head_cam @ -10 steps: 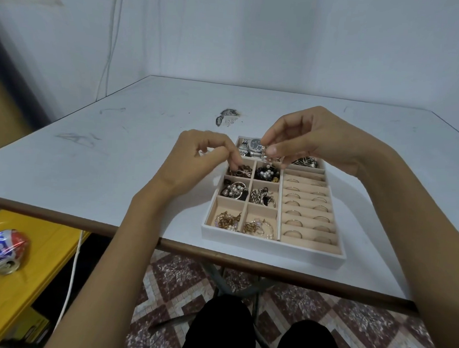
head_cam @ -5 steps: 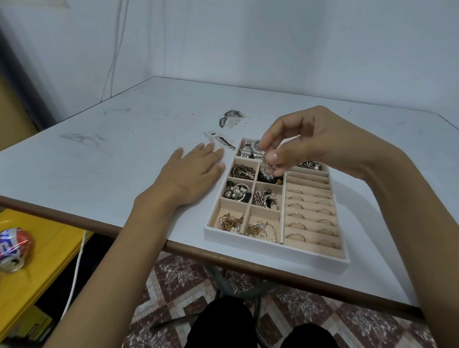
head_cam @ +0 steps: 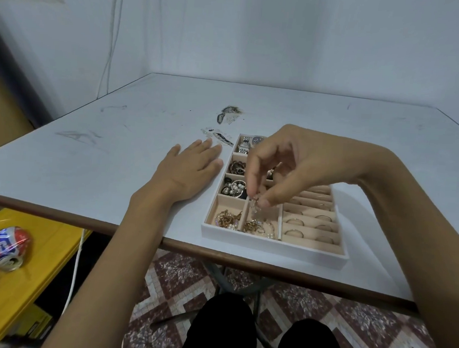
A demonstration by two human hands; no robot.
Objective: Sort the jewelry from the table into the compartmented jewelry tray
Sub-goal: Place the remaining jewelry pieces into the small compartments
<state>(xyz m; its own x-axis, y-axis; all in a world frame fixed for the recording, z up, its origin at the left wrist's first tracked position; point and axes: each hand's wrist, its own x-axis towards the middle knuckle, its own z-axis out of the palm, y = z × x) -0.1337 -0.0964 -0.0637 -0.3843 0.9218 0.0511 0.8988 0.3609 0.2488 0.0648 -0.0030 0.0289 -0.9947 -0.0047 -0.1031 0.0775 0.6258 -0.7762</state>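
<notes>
Clear-beaded jewelry piece point(head_cam: 253, 211) hangs pinched in your right hand point(head_cam: 285, 166) over the jewelry tray point(head_cam: 272, 245); your left hand point(head_cam: 188, 168) lies flat, fingers straight (crushed can point(head_cam: 10, 248) lettering blurred).

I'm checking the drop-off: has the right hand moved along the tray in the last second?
Yes. The right hand, pinching a small piece, has travelled from above the watch to the near row of the tray.

Open table point(head_cam: 333, 121) beyond tray point(head_cam: 272, 243), left hand point(head_cam: 188, 168) flat — barring tray's left side
</notes>
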